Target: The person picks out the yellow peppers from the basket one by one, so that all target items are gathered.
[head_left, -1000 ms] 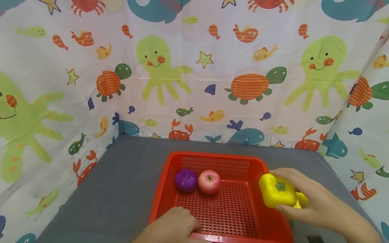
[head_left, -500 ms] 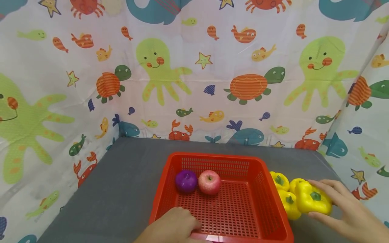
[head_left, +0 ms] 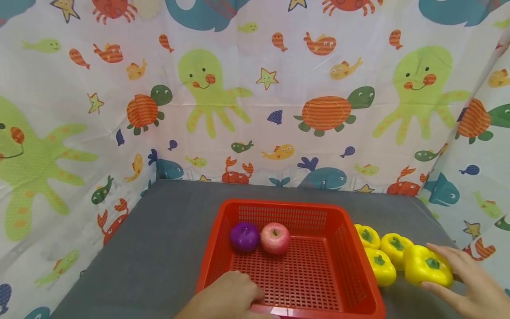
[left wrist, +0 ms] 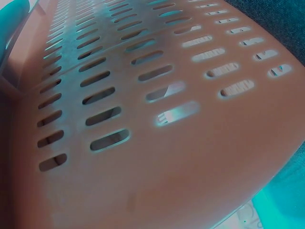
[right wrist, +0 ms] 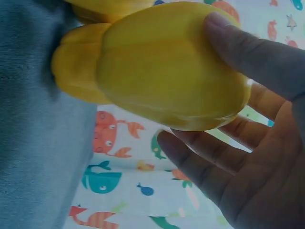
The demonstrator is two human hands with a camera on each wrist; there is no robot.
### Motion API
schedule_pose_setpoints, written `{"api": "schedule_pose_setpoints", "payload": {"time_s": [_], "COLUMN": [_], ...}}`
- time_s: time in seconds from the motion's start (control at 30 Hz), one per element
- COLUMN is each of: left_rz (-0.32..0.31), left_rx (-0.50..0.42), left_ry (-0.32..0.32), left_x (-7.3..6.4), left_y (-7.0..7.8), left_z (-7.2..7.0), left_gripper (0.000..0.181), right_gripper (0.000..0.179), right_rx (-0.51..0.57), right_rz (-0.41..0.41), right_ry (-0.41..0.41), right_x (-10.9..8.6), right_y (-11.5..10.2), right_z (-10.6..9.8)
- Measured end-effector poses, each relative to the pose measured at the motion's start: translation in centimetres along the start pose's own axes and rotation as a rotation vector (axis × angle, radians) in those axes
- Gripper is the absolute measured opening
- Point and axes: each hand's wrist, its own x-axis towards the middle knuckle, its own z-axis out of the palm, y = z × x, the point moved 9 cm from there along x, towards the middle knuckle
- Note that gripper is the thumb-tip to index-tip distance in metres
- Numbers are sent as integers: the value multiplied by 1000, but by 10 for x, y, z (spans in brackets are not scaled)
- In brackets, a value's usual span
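My right hand (head_left: 472,281) holds a yellow bell pepper (head_left: 427,266) to the right of the red basket, thumb on one side and fingers on the other. In the right wrist view the thumb lies across the smooth side of this pepper (right wrist: 167,67). My left hand (head_left: 228,296) grips the near rim of the red plastic basket (head_left: 283,204), fingers bent at the edge. The slotted basket wall (left wrist: 143,176) fills the left wrist view, where that hand's grip is hidden. A purple round fruit or vegetable (head_left: 244,237) and a pink-red apple (head_left: 275,238) sit inside, towards the back left.
Three more yellow bell peppers stand against the basket's right side: a back one (head_left: 367,236), a front one (head_left: 380,267) and a right one (head_left: 396,249). Grey cloth covers the table (head_left: 131,248). A curtain (head_left: 255,97) printed with sea animals encloses the back and sides.
My right hand has carried the pepper from the basket's right rim further right, past the other peppers, and lower. My left hand, the basket and its contents stay put.
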Motion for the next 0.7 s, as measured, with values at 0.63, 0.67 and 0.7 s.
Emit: {"api": "schedule_pose_setpoints", "payload": {"time_s": [0.63,0.67,0.7], "left_rz": [-78,-83,-90], "left_rx": [-49,-61,-79], "left_ry": [-83,-79,-75], "left_x": [1,1,1], "left_y": [-3,-4,-4], "left_z": [5,5,4], "left_gripper": [42,42,42], "right_gripper": [89,90,91], "right_rx": [39,43,48], "right_rz": [126,133,140], "right_ry": [-277,-280,-283], "right_x": [-6,-7,-7], "right_y": [33,35,36], "right_z": [53,54,55]}}
